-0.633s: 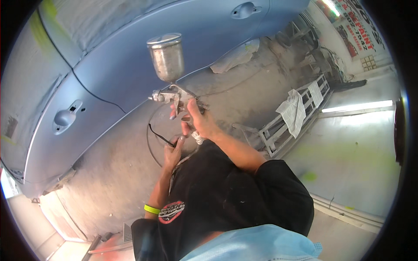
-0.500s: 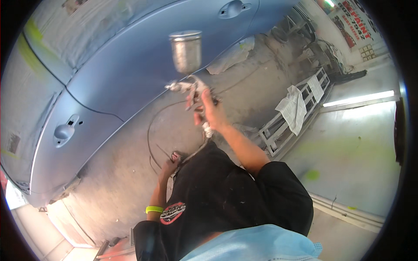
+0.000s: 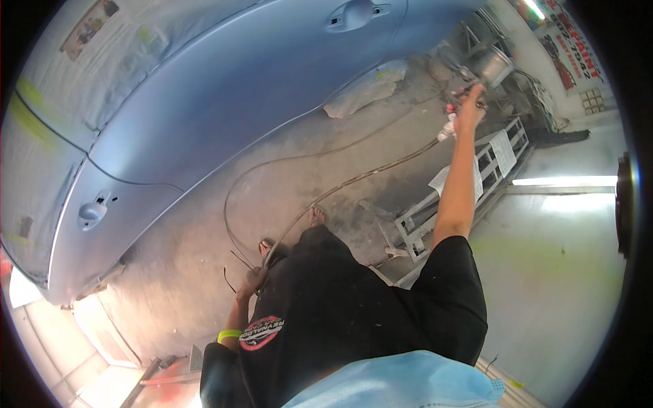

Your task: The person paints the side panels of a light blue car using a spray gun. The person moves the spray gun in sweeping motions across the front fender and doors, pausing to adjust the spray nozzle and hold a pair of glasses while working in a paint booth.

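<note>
Spray gun [image 3: 471, 90] sits out at the end of the extended right arm, toward the upper right of the view and well apart from the blue car [image 3: 224, 112]. Its handle is clamped in the right hand [image 3: 468, 110], fingers wrapped round it. The metal cup [image 3: 497, 66] leans up and to the right beyond the knuckles; the white fitting [image 3: 447, 128] sits below and to the left of the grip, so the gun's long axis runs slantwise between them. The nozzle is too blurred to tell where it points. Of the two hands, the right is by far the nearer to the gun, and the floor [image 3: 286, 170] lies between it and the car's lower edge.

From the fitting, a hose [image 3: 367, 176] runs down and left toward the left hand [image 3: 254, 279], low beside the black shirt [image 3: 354, 313]. That hand looks closed on a thin dark strip [image 3: 229, 279] whose ends stick out; whether it grips the hose as well, I cannot tell. Near the right forearm, a pale rack [image 3: 406, 229] stands with paper [image 3: 502, 152] draped over it. Masking [image 3: 95, 71] covers the car above the blue panel.
</note>
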A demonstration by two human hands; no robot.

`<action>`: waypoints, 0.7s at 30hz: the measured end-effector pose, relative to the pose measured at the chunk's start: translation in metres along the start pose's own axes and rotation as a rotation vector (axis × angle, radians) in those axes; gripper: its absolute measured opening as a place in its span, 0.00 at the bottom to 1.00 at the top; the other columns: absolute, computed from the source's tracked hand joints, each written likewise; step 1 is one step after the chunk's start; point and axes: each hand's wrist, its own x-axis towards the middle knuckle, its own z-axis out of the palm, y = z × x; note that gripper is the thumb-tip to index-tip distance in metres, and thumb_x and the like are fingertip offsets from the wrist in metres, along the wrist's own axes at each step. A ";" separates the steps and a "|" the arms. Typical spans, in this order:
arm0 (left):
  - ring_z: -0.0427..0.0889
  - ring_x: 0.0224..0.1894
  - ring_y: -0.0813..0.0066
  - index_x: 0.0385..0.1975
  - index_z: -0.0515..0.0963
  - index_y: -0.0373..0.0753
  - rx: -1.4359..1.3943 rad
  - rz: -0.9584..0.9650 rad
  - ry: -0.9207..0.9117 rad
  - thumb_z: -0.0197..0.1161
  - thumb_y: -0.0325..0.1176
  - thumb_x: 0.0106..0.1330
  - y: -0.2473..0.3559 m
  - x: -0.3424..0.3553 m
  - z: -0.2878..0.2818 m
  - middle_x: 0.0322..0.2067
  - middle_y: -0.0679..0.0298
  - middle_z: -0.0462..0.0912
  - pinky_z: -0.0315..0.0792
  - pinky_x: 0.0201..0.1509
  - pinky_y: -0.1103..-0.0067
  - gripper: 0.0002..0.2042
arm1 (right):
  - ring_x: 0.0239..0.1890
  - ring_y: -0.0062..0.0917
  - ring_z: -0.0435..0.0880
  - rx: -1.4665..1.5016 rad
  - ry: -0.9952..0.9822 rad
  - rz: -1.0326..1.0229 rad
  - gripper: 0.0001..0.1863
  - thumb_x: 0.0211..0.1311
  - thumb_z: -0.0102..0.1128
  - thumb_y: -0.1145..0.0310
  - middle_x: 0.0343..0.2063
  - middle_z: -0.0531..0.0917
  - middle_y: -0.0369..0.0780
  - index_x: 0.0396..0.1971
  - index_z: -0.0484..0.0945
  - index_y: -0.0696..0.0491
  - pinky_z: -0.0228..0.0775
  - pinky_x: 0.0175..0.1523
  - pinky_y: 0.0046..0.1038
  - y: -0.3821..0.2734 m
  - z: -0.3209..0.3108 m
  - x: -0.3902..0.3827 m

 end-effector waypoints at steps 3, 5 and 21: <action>0.79 0.30 0.68 0.40 0.80 0.31 -0.101 -0.067 0.022 0.54 0.55 0.67 0.001 -0.014 -0.007 0.26 0.57 0.82 0.72 0.36 0.71 0.27 | 0.20 0.21 0.77 -0.228 0.103 -0.080 0.24 0.64 0.58 0.47 0.28 0.81 0.38 0.35 0.76 0.57 0.68 0.15 0.22 0.001 -0.021 -0.012; 0.78 0.29 0.70 0.39 0.80 0.30 -0.184 -0.039 0.122 0.55 0.57 0.66 -0.031 -0.017 -0.002 0.25 0.59 0.80 0.71 0.34 0.71 0.28 | 0.17 0.20 0.75 -0.244 0.042 -0.067 0.23 0.66 0.57 0.47 0.27 0.80 0.37 0.35 0.77 0.56 0.67 0.15 0.20 0.002 -0.018 -0.049; 0.81 0.29 0.73 0.36 0.82 0.34 -0.273 -0.330 0.582 0.58 0.53 0.64 -0.202 -0.157 -0.001 0.27 0.60 0.83 0.74 0.33 0.75 0.24 | 0.16 0.11 0.72 0.163 -1.173 0.264 0.13 0.66 0.61 0.59 0.19 0.78 0.31 0.35 0.80 0.55 0.62 0.20 0.19 0.048 0.162 -0.555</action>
